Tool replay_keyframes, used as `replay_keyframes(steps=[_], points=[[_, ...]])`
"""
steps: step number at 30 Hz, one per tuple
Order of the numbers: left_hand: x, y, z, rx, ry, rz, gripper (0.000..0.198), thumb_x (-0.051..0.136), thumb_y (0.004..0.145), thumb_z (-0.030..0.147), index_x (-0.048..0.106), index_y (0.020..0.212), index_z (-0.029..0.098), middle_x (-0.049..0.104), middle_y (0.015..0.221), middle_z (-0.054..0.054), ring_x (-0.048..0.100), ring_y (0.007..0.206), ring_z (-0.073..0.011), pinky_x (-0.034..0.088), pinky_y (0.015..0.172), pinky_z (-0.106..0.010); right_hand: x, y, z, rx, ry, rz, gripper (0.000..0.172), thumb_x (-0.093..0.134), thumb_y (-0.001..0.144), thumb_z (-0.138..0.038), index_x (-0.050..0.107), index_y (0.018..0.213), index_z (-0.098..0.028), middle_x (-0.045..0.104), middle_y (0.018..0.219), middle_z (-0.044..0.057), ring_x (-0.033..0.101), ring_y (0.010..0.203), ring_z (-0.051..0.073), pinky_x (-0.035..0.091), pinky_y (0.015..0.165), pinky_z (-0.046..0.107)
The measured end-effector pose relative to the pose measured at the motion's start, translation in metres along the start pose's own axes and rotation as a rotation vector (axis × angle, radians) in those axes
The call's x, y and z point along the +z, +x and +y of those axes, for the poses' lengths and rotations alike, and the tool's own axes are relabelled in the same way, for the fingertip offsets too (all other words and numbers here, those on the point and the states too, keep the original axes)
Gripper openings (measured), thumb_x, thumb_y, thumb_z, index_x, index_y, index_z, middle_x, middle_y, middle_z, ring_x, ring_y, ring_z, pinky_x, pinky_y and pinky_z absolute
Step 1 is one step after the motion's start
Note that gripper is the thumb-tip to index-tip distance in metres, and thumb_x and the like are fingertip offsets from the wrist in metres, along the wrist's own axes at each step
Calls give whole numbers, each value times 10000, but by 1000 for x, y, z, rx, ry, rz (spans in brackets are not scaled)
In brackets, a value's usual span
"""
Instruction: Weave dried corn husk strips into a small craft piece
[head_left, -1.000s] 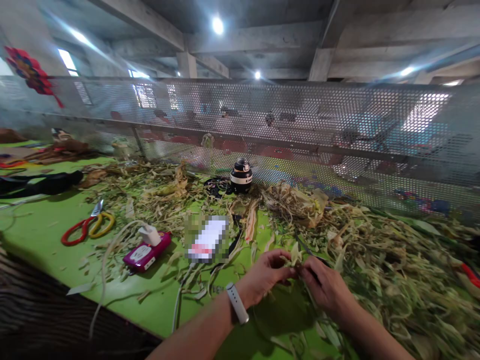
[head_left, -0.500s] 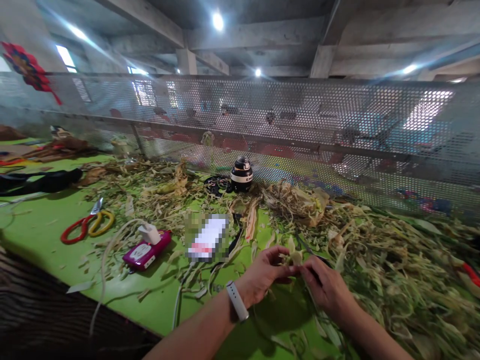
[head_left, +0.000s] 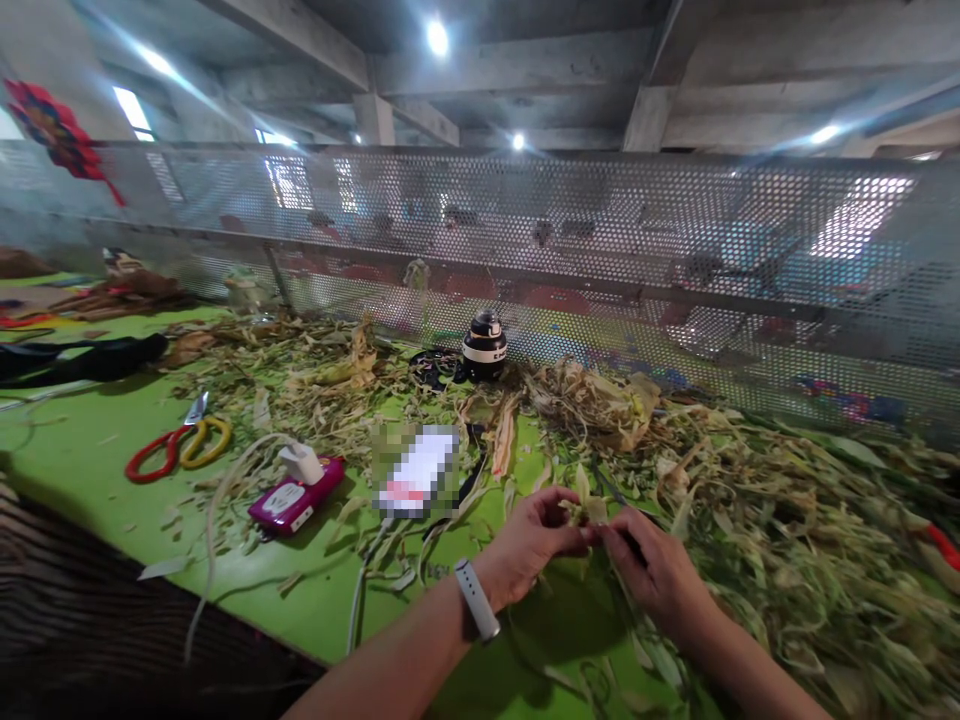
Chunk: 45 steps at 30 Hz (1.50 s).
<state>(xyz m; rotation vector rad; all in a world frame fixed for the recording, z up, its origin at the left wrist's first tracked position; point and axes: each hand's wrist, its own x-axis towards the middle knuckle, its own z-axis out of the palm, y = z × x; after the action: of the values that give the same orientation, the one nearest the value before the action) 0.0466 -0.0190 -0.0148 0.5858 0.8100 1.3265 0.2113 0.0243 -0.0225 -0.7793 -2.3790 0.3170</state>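
Note:
Pale green dried husk strips, gathered into a small flower-like piece (head_left: 588,505), stand up between my two hands. My left hand (head_left: 527,548), with a light wristband on the wrist, pinches the piece at its lower part. From the other side my right hand (head_left: 654,568) closes its thumb and fingers on the base of the same piece, fingertips nearly meeting those of the left. What exactly lies between the right fingertips is too small to make out. Both hands hover just over the green tabletop (head_left: 559,650).
A large heap of husk strips (head_left: 817,560) covers the right side. Scissors (head_left: 176,445) with red and yellow handles lie left, near a purple power box (head_left: 289,500) with a white charger and cable. A blurred phone (head_left: 420,470) and a black jar (head_left: 485,348) stand before a perforated metal screen (head_left: 600,230).
The flower-like piece has turned slightly and its strips look more spread. Both hands keep nearly the same place and hold; the view has shifted a little.

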Motion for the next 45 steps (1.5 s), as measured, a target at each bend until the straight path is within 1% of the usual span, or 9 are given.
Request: replay_keyframes(steps=[4, 9, 15, 18, 21, 23, 25, 37, 45], points=[[1, 0, 1, 23, 14, 25, 501, 874, 378, 231, 566, 762, 140, 527, 569, 63, 555, 566, -79, 477, 566, -205, -2, 3, -4, 59, 66, 39, 221, 379, 922, -292, 503, 762, -203, 593, 651, 5, 567, 559, 137, 444, 531, 224], [-1, 1, 0, 23, -11, 22, 484, 873, 379, 215, 572, 750, 138, 524, 568, 63, 566, 560, -80, 484, 570, -204, -2, 3, -5, 131, 136, 43, 204, 406, 910, -305, 518, 776, -199, 603, 656, 4, 565, 577, 137, 457, 542, 218], [0, 1, 2, 14, -40, 40, 492, 873, 367, 194, 571, 751, 143, 568, 580, 48, 597, 568, -100, 504, 593, -220, -5, 4, -4, 122, 95, 57, 211, 407, 907, -296, 516, 754, -201, 582, 614, -13, 548, 535, 126, 452, 517, 212], [-2, 1, 4, -18, -86, 72, 500, 869, 360, 158, 567, 758, 151, 605, 602, 32, 615, 583, -113, 511, 603, -226, -7, 4, 0, 75, 34, 127, 177, 457, 887, -289, 519, 746, -203, 563, 603, -19, 540, 515, 122, 452, 507, 213], [-4, 2, 5, -67, -119, 86, 476, 853, 372, 112, 570, 753, 153, 618, 595, 25, 623, 580, -117, 504, 579, -210, -8, 4, 6, -83, 42, 178, 53, 522, 855, -246, 555, 844, -206, 601, 729, 16, 584, 619, 135, 485, 563, 221], [-5, 3, 5, -93, -130, 75, 439, 834, 399, 87, 570, 745, 150, 629, 595, 17, 629, 581, -118, 498, 569, -196, -7, 4, 10, -189, 62, 175, 82, 528, 851, -194, 569, 919, -218, 610, 819, 38, 604, 720, 143, 506, 634, 230], [-5, 3, 5, -118, -132, 54, 407, 814, 431, 72, 567, 747, 147, 652, 616, -1, 638, 586, -121, 494, 566, -185, -5, 4, 13, -246, 65, 158, 133, 515, 857, -159, 576, 954, -227, 603, 855, 46, 607, 775, 142, 512, 681, 233], [-7, 4, 1, -212, -169, 17, 345, 721, 505, 8, 566, 782, 142, 679, 604, -30, 648, 557, -127, 491, 532, -170, -10, 3, 10, -289, 34, 65, 198, 442, 886, -155, 588, 986, -243, 635, 835, 55, 624, 762, 143, 526, 665, 227], [-7, 4, 3, -238, -162, 12, 341, 728, 512, 4, 579, 787, 138, 677, 617, -26, 640, 545, -110, 473, 500, -146, -7, 4, 11, -312, -10, 73, 161, 428, 904, -171, 560, 973, -234, 631, 811, 44, 617, 727, 137, 519, 640, 227]])
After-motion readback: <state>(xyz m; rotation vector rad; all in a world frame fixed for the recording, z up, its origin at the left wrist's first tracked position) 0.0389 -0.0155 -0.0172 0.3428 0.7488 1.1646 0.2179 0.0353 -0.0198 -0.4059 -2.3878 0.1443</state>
